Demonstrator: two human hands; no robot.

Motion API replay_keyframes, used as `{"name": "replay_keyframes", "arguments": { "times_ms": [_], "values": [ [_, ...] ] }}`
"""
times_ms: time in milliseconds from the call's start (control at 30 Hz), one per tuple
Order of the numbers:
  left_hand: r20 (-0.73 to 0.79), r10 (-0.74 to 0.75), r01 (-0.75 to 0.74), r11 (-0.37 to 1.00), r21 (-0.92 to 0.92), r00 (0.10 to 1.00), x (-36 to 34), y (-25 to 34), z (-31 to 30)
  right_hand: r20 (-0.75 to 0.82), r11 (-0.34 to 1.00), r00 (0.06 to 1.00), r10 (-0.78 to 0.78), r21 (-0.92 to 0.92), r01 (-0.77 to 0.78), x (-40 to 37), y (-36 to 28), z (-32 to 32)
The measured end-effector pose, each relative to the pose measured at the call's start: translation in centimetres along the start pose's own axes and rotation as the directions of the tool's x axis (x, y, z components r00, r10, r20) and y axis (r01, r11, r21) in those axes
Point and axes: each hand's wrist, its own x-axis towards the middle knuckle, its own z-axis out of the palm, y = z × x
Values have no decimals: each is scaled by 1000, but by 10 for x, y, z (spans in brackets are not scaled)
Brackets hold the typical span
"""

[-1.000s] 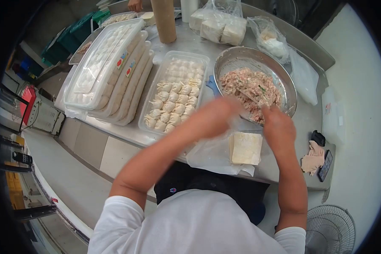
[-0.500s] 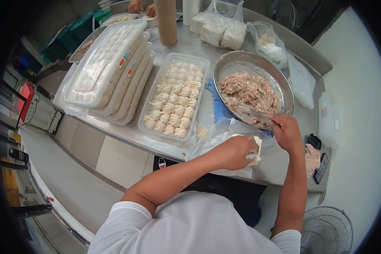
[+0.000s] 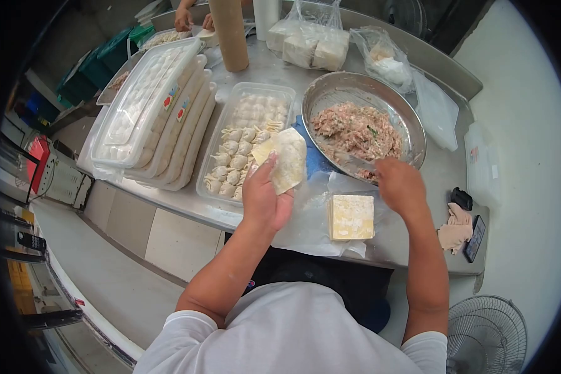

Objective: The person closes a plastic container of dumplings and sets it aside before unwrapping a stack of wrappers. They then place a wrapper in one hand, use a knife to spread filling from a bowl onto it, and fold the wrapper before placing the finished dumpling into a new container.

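My left hand [image 3: 268, 196] holds thin floury dough wrappers [image 3: 288, 161] up over the near right part of an open plastic tray [image 3: 201, 181] filled with rows of folded dumplings [image 3: 238, 161]. In my right hand [image 3: 397, 187] is a spatula [image 3: 360, 163], its blade at the near edge of the minced meat filling [image 3: 358, 131] inside a round metal pan [image 3: 417, 134]. Between my hands, a square stack of wrappers [image 3: 351, 218] lies on plastic sheeting [image 3: 311, 218].
Stacked lidded containers [image 3: 149, 112] stand at the left. Behind are a brown cylinder [image 3: 229, 34], bagged white blocks [image 3: 311, 43] and a co-worker's hands [image 3: 184, 19]. A phone [image 3: 475, 239] and cloth [image 3: 456, 229] lie at the right, above a fan [image 3: 487, 333].
My left hand has lifted from the wrapper stack and moved left and up with wrappers in it. The stack is now uncovered. My right hand has shifted slightly left with the spatula.
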Motion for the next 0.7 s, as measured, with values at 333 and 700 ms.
{"name": "replay_keyframes", "arguments": {
  "times_ms": [333, 700],
  "values": [
    [79, -134, 142, 985, -95, 988, 30, -16, -1, -128, 888, 990, 64, 460, 2, -26, -14, -31],
    [121, -229, 241, 965, -103, 966, 27, -25, 15, -215, 983, 976, -36, 167, 73, -55, -35, -27]
  ]
}}
